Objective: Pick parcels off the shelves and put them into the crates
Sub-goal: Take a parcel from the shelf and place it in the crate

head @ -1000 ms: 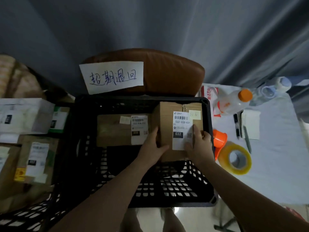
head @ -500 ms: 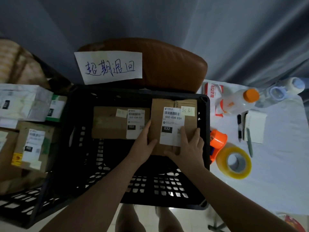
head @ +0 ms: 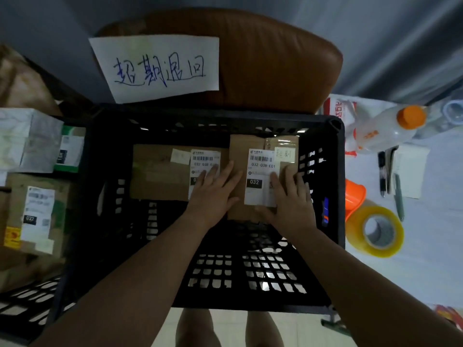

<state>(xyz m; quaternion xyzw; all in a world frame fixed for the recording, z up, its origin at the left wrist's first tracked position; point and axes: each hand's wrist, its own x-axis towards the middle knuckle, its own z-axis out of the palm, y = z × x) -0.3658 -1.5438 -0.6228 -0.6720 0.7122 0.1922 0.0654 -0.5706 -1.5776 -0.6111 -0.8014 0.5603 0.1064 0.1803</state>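
Head view: crate (head: 338, 196) holds two boxes toward 12 o'clock. Left hand (head: 215, 194) and right hand (head: 292, 201) lie flat, fingers straight, on right box (head: 239, 151). Risk: uneven push wedges it crooked against left box (head: 155, 171) at 9 o'clock.

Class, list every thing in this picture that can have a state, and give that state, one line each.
right parcel: in the crate, label up.
left parcel: in the crate beside it, label up.
crate: holds both parcels.
left hand: open, fingers straight, touching both parcels.
right hand: open, flat on the right parcel.
bottle: capped.
tape roll: lying on the table.
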